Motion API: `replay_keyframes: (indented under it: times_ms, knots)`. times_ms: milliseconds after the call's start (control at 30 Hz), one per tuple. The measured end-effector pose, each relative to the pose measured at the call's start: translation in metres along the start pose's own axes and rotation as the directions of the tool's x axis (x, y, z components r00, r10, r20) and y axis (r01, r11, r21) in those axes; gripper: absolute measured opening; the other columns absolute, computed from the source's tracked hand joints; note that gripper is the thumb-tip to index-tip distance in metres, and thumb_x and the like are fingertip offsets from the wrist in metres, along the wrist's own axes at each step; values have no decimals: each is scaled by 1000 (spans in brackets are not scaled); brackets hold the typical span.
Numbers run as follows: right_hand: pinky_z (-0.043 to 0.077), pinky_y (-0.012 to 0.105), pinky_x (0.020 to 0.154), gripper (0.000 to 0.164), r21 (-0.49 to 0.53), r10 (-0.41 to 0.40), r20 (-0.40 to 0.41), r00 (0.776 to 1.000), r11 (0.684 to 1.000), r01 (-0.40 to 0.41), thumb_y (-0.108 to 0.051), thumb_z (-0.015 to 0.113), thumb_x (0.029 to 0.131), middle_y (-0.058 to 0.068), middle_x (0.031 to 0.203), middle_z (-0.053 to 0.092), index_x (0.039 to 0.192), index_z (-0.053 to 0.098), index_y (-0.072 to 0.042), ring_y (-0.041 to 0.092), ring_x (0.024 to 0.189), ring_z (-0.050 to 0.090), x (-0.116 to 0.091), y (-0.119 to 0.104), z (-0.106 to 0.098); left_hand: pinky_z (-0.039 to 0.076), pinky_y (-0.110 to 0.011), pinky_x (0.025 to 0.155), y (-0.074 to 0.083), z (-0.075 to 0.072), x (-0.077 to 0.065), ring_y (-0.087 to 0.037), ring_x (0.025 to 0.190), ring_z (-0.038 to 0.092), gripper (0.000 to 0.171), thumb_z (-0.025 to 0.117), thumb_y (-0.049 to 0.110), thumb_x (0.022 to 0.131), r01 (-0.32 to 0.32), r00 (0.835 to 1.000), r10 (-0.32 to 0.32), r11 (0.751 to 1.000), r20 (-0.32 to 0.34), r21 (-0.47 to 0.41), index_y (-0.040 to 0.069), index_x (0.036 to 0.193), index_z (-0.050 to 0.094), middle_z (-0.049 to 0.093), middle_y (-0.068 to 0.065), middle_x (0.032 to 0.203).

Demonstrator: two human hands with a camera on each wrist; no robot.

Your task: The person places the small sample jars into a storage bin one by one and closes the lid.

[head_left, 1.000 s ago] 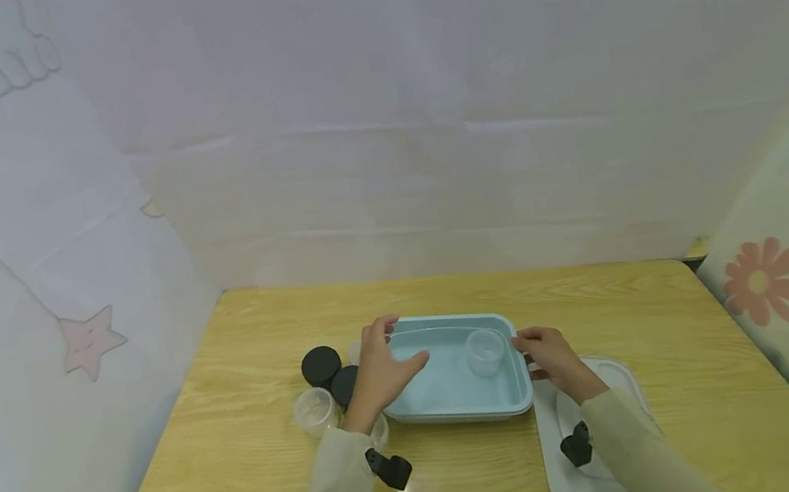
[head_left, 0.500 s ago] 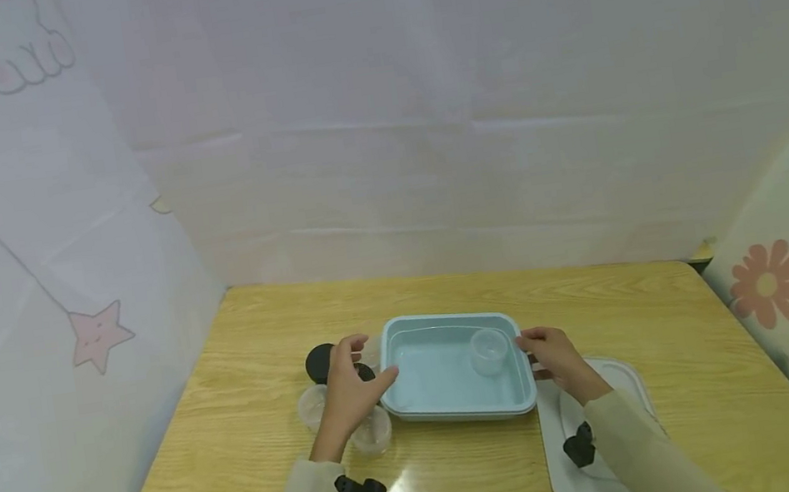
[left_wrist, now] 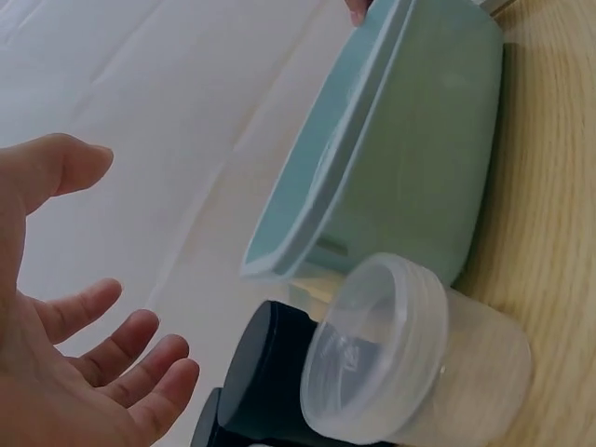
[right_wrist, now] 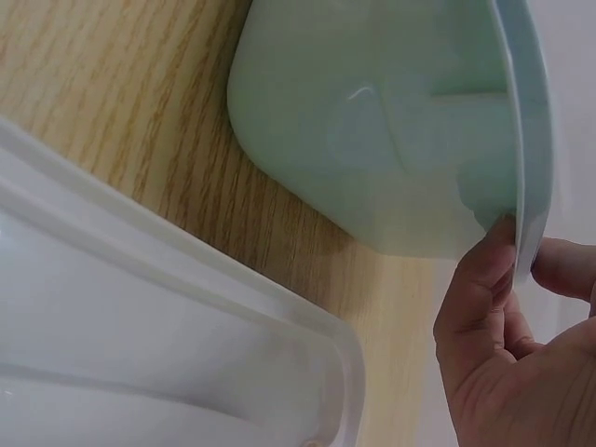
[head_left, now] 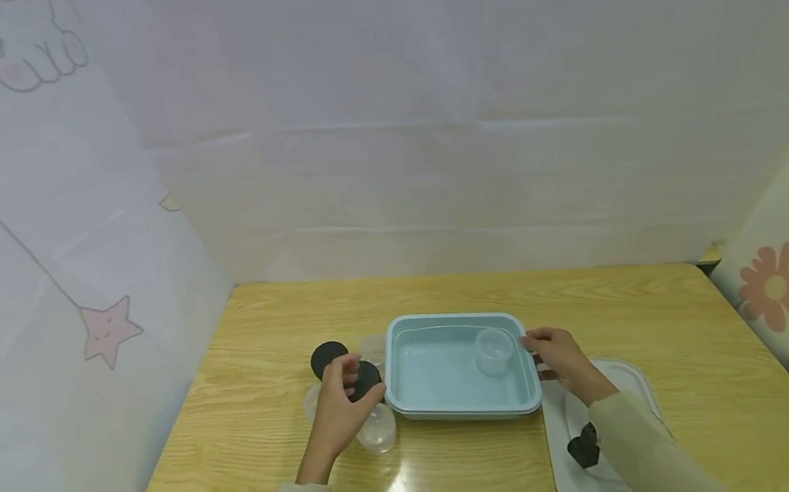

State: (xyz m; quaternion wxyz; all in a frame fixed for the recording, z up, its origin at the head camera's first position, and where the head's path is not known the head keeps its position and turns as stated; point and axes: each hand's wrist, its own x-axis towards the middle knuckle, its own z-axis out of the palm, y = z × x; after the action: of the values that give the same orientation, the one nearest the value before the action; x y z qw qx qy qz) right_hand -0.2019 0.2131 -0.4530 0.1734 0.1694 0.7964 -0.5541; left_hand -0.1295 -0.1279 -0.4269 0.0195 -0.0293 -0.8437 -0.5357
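Observation:
My right hand [head_left: 562, 359] pinches the right rim of a light blue plastic basin [head_left: 437, 387], thumb and fingers on either side of it. Inside the basin, towards its right end, stands a small clear plastic cup [head_left: 493, 351]. To the left of the basin my left hand [head_left: 334, 418] is spread with nothing in it. Under and beyond its fingers are round black-topped containers [head_left: 329, 358], seen in the left wrist view as dark cylinders [left_wrist: 265, 372]. A clear plastic jar [left_wrist: 419, 363] stands in front of them. Another clear container is partly hidden behind the left hand.
A white tray [head_left: 566, 457] lies at the right under the right forearm, close to the basin. Another clear piece [head_left: 373, 348] sits beside the basin's far left corner. The wooden table [head_left: 486, 468] meets cloth-like walls at the back and sides.
My left hand has moved left and towards me, from over the basin's left end to over the containers beside it. The right hand keeps its hold on the rim.

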Motion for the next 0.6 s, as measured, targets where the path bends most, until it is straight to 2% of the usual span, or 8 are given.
replay_keyframes:
  times_ms: [300, 600]
  knots:
    - [53, 30, 69, 45, 0, -17, 11, 1000, 1000, 17, -22, 47, 100, 19, 120, 53, 135, 41, 6, 22, 93, 58, -1, 0, -1, 43, -48, 93, -12, -2, -15, -29, 107, 47, 52, 71, 19, 85, 33, 999, -33, 998, 1, -55, 0, 127, 47, 48, -18, 121]
    - [53, 29, 69, 44, -9, 5, 2, 1000, 1000, -5, -20, 46, 100, 19, 122, 53, 136, 41, 5, 21, 93, 58, -2, -3, 0, 43, -49, 97, -24, 4, -25, -33, 111, 50, 52, 70, 18, 85, 66, 998, -66, 996, 6, -56, -2, 127, 47, 50, -19, 123]
